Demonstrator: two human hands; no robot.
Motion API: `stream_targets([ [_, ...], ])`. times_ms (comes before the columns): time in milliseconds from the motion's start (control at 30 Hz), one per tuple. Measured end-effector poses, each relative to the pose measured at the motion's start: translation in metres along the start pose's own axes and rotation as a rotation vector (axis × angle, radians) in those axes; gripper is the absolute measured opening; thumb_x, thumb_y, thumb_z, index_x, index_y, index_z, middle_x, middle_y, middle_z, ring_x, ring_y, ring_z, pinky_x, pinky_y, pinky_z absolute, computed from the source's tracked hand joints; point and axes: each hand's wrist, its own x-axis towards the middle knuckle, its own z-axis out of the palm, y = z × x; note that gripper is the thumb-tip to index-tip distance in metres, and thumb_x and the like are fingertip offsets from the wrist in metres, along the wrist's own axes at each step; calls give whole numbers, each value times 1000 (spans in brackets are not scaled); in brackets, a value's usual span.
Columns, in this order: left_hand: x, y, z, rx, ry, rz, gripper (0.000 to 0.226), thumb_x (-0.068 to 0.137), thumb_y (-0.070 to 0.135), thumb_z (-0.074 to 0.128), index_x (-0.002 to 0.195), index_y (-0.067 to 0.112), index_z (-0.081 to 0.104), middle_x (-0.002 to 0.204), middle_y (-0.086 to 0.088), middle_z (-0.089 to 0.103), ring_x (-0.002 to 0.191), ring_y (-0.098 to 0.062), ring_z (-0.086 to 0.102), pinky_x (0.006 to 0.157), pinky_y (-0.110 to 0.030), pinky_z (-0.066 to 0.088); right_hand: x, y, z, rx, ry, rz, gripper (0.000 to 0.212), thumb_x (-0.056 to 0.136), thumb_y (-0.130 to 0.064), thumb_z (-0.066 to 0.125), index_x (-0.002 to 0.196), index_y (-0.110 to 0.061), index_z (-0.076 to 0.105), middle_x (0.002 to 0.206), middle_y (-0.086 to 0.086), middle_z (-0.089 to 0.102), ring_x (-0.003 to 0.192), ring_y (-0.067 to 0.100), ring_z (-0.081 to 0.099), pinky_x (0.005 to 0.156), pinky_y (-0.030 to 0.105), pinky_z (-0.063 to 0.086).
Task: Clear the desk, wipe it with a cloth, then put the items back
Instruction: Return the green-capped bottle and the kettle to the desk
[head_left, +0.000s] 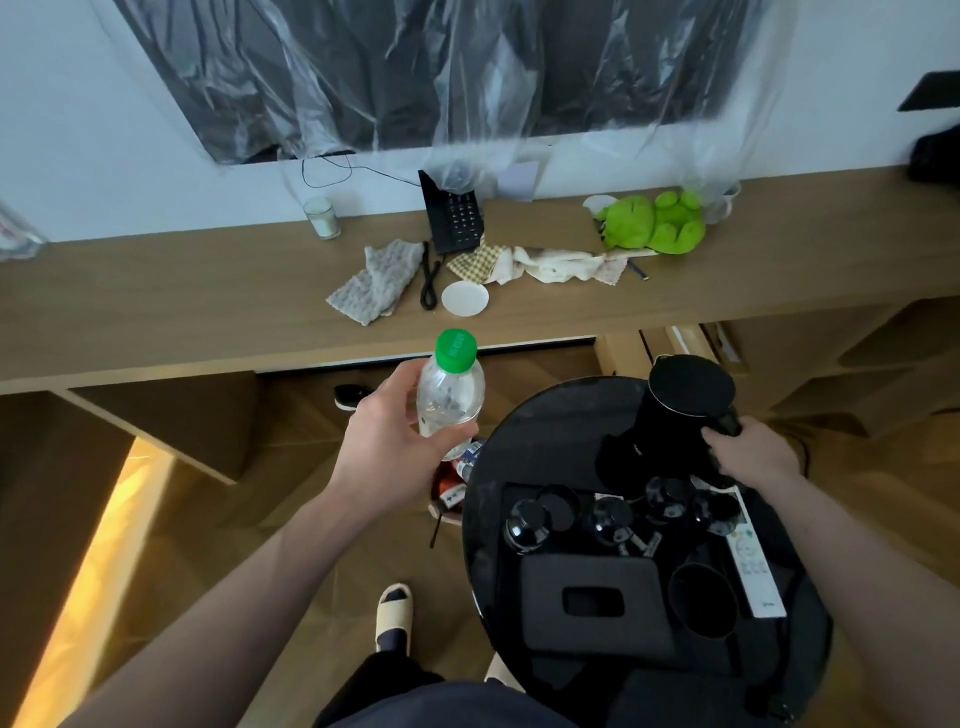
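One bottle upright (cap up), left hand gripping, seemingly empty.

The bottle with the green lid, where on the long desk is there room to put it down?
The left stretch of the desk is bare, from the candle glass and grey cloth out to the left edge. There is also bare wood along the front edge right of the white lid. The middle back is crowded: phone, checked cloth, green toy.
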Motion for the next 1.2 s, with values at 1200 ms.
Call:
stream_targets([
  [1200,-2,-260,-365,-14,440,-257,64,77,37,88,132,30,56,114,19,66,102,-1,64,79,-18,51,-246,-485,196,230,-246,-853,19,98,-52,60,102,-35,67,90,-13,75,84,2,71,80,39,63],
])
